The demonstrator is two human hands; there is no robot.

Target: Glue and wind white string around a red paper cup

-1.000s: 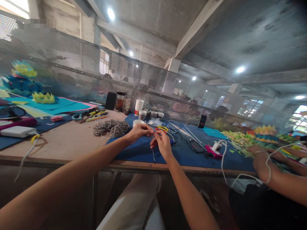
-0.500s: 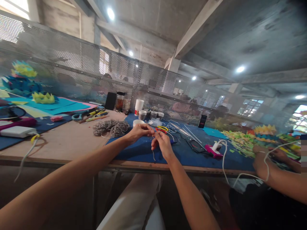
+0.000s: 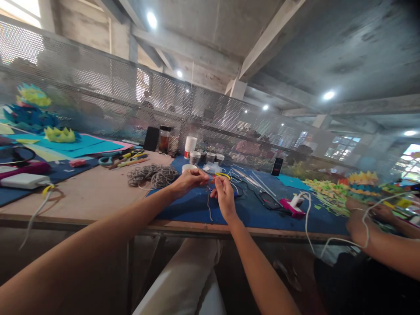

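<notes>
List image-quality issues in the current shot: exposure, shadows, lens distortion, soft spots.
Head view: ceiling lamps and right-hand window clipped white; underside of the table sunk in shadow.
Head view: wide-angle stretch on the left forearm.
Head view: mesh screen hazy, shapes behind indistinct; string below the hands thin, its contact with the fingers too small to tell.

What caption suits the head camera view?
Left hand and right hand close together above blue matting, thin cord dangling below, grey cord bundle nearby.

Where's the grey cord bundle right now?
Head view, left of centre: the grey cord bundle lies by the table's bare wooden part, just left of the white tape roll.
</notes>
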